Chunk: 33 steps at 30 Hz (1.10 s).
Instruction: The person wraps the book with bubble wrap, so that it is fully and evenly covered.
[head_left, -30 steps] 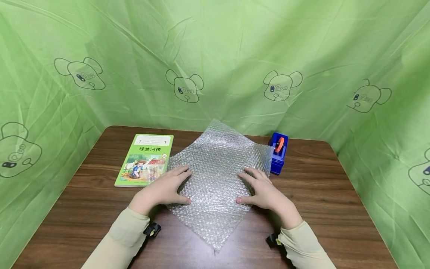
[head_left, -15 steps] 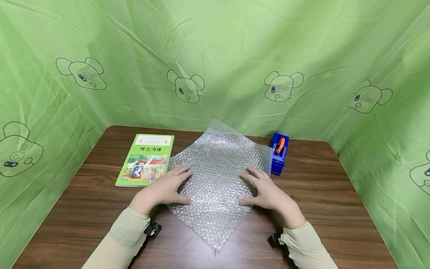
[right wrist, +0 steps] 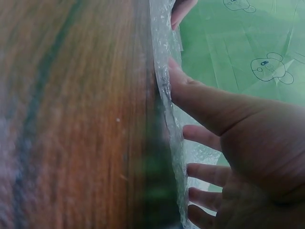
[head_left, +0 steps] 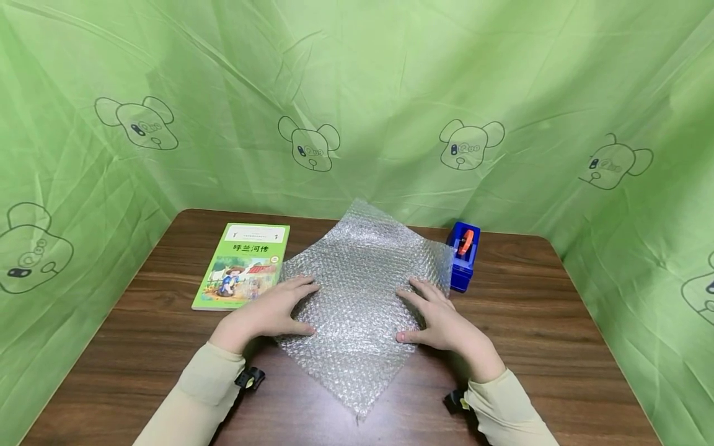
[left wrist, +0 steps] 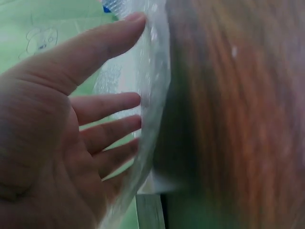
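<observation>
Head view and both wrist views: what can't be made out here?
Head view: lower right corner of the book, hidden by the left hand and bubble wrap.
Head view: near edge of the table, cut off by the picture's bottom edge.
Left wrist view: fine table grain, blurred.

Clear, silvery-glinting, squarish plastic bubble-wrap sheet (head_left: 357,272), spread on the dark brown wood-grain counter (head_left: 530,322). Set diamond-wise, one corner pointing nearward, the opposite one toward the counter's far edge. Surface finely bubbled, gently wavy.
</observation>
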Motion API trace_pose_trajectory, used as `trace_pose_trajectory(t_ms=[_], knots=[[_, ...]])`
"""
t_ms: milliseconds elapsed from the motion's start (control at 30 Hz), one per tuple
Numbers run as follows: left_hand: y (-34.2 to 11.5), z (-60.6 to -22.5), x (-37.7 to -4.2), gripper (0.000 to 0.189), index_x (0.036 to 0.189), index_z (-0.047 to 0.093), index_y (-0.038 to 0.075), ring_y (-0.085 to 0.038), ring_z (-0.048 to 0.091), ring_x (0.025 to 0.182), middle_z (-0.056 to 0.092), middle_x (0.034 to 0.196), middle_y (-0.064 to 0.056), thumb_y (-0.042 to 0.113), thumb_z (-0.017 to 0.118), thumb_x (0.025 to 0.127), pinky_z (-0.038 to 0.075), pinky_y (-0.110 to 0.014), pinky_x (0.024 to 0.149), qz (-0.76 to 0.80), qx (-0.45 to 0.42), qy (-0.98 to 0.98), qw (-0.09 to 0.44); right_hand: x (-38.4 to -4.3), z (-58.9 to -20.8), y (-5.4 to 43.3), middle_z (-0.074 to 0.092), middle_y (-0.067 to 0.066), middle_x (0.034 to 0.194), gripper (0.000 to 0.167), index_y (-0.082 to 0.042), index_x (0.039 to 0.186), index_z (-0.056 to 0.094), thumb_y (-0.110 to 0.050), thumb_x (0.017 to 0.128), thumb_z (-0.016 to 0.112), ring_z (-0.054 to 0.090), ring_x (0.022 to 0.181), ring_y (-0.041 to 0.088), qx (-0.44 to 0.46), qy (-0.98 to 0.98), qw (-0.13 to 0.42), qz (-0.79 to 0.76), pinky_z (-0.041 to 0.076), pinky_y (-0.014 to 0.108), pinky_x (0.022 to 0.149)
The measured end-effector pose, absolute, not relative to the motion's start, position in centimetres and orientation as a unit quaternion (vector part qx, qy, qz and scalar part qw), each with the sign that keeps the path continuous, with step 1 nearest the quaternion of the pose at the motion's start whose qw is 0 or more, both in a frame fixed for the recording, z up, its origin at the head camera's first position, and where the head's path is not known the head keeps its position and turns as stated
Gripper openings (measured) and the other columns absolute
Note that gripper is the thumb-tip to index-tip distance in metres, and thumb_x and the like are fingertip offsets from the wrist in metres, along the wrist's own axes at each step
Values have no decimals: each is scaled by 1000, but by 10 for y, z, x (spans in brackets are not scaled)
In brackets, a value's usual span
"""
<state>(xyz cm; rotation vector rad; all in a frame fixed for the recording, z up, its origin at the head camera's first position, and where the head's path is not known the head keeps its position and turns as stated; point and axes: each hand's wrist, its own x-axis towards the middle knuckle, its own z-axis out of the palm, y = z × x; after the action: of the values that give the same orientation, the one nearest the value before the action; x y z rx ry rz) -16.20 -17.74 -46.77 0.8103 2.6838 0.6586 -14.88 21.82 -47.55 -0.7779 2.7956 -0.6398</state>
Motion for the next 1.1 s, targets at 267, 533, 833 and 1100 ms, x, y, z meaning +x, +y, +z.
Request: trace_pose_trajectory(t_ms=[267,533,833,1100], knots=[[-208,-454,-176,66,153,58,-3,-47,60,138,61,153,-25,34,78,102,45,-65,117,292,242,925,20,-149,-478,218,30,26,175,93,-14,164,52,-50,87,91,23,160,56,-246,939,95,-221,18,83,122],[-264,-438,-181,65,154,54,-5,-52,64,126,63,146,-30,37,71,107,50,-69,105,301,95,947,-65,-150,-478,217,30,24,176,94,-15,164,52,-50,86,92,23,161,55,-233,941,100,-223,21,85,119],[-312,-454,-187,97,165,31,-12,-64,44,141,45,156,-44,56,66,106,39,-78,111,269,22,963,22,-151,-478,216,31,25,175,96,-15,163,53,-51,84,93,23,160,56,-232,940,99,-230,18,84,121],[-323,-464,-190,118,167,16,-16,-69,27,149,28,162,-50,67,67,101,30,-81,117,266,-6,963,48,-150,-478,218,31,22,176,96,-17,163,53,-52,84,93,22,161,55,-225,941,104,-229,17,85,121]])
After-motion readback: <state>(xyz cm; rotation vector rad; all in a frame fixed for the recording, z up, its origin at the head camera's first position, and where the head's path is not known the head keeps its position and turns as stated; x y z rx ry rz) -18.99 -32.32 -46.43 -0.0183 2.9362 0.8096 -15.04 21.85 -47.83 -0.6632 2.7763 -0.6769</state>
